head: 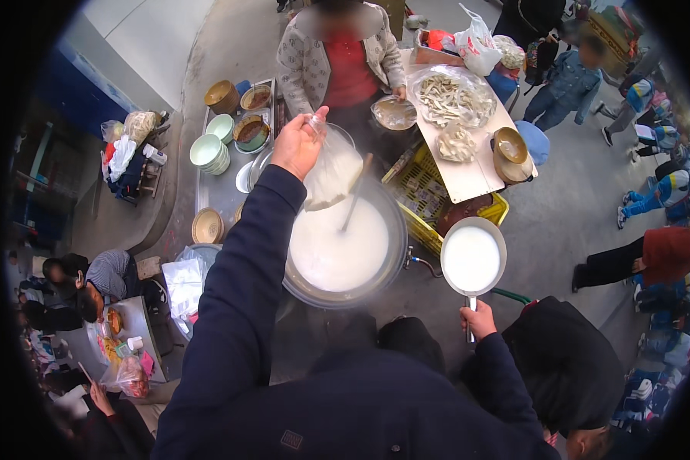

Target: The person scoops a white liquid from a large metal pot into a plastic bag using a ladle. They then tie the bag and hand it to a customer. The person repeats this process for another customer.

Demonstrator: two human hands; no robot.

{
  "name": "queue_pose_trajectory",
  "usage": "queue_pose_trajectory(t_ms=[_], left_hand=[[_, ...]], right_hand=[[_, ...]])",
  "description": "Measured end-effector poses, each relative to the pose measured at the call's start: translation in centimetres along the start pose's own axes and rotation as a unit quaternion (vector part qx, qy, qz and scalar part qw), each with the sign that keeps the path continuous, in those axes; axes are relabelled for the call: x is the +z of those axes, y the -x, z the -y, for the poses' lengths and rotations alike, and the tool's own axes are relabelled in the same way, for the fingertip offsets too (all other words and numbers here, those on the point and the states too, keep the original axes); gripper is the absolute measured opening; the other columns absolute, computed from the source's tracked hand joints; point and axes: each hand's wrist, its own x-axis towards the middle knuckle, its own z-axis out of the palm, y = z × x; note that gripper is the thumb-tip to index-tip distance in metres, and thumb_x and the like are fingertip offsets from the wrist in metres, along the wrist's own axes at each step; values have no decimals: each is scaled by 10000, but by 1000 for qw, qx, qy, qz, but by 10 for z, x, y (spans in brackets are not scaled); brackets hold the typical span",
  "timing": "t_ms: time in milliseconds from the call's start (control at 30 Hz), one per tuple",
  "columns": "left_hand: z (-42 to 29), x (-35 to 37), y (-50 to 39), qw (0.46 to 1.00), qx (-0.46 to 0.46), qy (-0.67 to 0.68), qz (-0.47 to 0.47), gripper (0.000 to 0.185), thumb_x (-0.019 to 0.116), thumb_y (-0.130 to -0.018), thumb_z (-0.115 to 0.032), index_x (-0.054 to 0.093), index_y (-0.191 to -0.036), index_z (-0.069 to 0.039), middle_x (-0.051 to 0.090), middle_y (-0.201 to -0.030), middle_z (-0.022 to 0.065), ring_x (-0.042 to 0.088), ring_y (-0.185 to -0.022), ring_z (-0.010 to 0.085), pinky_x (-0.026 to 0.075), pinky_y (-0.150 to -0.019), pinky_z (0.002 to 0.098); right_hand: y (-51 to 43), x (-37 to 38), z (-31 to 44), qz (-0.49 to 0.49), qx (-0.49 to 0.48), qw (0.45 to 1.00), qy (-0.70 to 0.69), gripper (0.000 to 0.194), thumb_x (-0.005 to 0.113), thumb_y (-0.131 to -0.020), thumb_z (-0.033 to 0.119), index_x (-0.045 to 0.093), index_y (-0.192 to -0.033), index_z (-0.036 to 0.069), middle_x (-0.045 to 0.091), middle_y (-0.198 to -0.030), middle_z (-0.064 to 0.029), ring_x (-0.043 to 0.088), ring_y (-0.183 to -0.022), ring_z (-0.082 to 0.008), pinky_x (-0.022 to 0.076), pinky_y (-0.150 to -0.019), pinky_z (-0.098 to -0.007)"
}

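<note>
My left hand [300, 146] grips the gathered top of a clear plastic bag [334, 172], which holds a whitish content. The bag hangs over the far part of a big round metal pot [399, 247]. White, milky liquid [328, 253] fills much of the pot, and a long-handled utensil [353, 201] leans in it, its lower end hidden. To the right, clear of the pot, my right hand [479, 319] holds the handle of a saucepan-like dipper [501, 247]. White liquid [471, 259] lies inside the dipper.
Across the pot a person [351, 63] holds a plastic-covered bowl [394, 112]. Bagged pale strips [454, 95] lie on a board table [471, 178] above a yellow crate [417, 221]. Stacked bowls [210, 154] stand left on a metal table [204, 192]. Someone in black [563, 362] is close on my right.
</note>
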Motion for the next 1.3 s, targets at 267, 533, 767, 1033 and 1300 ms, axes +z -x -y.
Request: queue_pose_trajectory(t_ms=[267,533,767,1033,1300], left_hand=[[-2,-19,-20,989,33,-132,-64,180,429,-1061,-251,557,-998,-141,655,-1347,68,585,-992,112,415,-842,315],[4,-23,-36,991,65,-90,-80,158,464,-1055,-232,571,-1050,-116,635,-1362,75,586,-918,110,431,-778,276],[17,-11,-51,992,71,-21,-106,161,451,-1061,-190,533,-1103,-59,609,-1373,132,606,-971,173,482,-838,311],[30,4,-39,994,60,-3,-92,188,444,-1060,-150,497,-1143,11,565,-1412,178,617,-1133,259,522,-862,333],[26,42,-19,996,62,29,-60,168,481,-1036,-124,549,-1075,24,565,-1386,209,580,-1236,322,541,-921,368]], right_hand=[[-65,-7,27,61,12,998,24,102,641,-873,69,544,-862,38,554,-650,-41,541,-496,-137,437,-443,-300],[-134,-28,68,138,4,984,111,149,659,-857,108,542,-837,17,564,-600,-55,538,-473,-146,444,-458,-307],[-168,-35,98,174,-12,975,139,158,657,-854,127,547,-840,13,576,-599,-60,544,-476,-149,444,-466,-307],[-176,-40,99,191,-15,970,146,156,660,-856,120,566,-872,-4,586,-611,-58,554,-484,-149,455,-470,-311],[-169,-45,90,189,1,969,162,159,651,-850,119,563,-880,-11,605,-643,-75,572,-505,-154,468,-479,-319]])
